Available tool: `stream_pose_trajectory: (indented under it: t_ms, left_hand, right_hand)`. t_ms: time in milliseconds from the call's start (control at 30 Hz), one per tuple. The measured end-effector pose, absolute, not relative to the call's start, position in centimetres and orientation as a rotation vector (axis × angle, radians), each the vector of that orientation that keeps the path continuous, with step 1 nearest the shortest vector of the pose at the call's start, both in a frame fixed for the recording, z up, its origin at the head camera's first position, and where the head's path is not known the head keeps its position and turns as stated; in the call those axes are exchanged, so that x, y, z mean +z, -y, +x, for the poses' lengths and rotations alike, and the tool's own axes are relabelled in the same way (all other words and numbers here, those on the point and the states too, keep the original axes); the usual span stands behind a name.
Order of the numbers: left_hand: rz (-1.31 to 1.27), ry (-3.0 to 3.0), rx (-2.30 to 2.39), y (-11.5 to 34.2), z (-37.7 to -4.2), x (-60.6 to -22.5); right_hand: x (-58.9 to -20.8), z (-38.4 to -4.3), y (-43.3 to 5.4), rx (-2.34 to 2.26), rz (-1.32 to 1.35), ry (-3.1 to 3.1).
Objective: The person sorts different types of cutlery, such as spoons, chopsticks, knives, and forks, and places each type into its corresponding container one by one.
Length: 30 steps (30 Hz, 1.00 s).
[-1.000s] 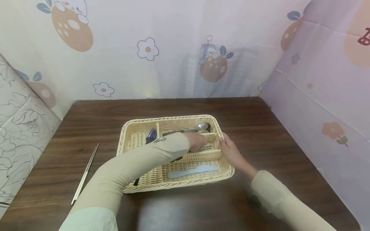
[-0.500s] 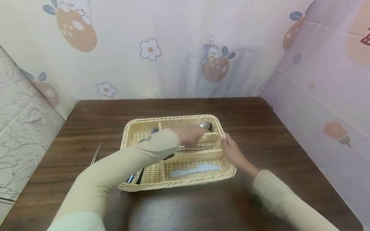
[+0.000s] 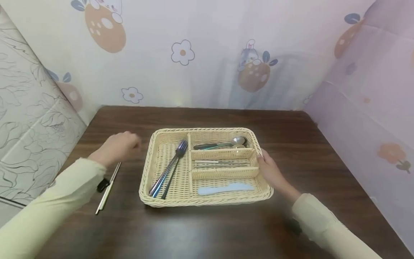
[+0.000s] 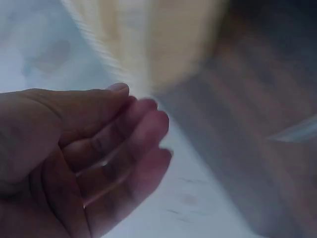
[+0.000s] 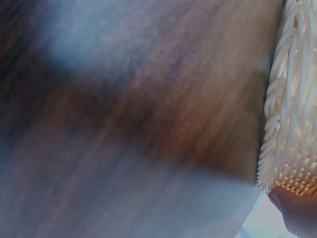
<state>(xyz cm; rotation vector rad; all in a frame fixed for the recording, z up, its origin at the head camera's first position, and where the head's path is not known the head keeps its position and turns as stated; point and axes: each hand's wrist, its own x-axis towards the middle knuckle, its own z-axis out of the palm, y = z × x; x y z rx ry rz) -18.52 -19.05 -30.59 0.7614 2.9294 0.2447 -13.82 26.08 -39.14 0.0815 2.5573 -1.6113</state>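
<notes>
A cream woven cutlery basket [image 3: 207, 203] stands on the table, divided into compartments. My right hand [image 3: 271, 171] grips its right rim, thumb over the edge. Left of the basket, my left hand [image 3: 118, 147] hovers with nothing in it; in the left wrist view its fingers [image 4: 148, 126] are loosely bent, thumb near the index finger. Just below that hand, a pair of metal chopsticks [image 3: 108, 190] lies on the table. Several forks [image 3: 182, 148] lie in the left compartment, spoons [image 3: 238, 141] in the back one, thin sticks [image 3: 221, 162] in the middle, and a pale blue knife [image 3: 226, 188] in front.
The dark wooden table [image 3: 181, 233] extends around the basket. A patterned curtain [image 3: 207, 72] hangs along its back and right side, and a white line-drawn sheet [image 3: 35, 108] covers the left side.
My left hand has drawn out of the basket and swung left to above the chopsticks. The right hand keeps its grip on the rim. The head view has shifted slightly left.
</notes>
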Motion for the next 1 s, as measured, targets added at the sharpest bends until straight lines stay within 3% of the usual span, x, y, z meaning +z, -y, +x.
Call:
stream_pose_trajectory:
  t_ms: [300, 1000]
  left_hand:
    - [0.43, -2.834, 0.357, 26.7, -15.3, -36.6]
    - [0.31, -2.792, 0.367, 26.8, -14.7, -37.8]
  right_hand:
    - [-39.1, -13.7, -26.2, -1.604, 0.114, -2.528]
    - [-38.9, -13.7, -26.0, -1.635, 0.094, -2.509]
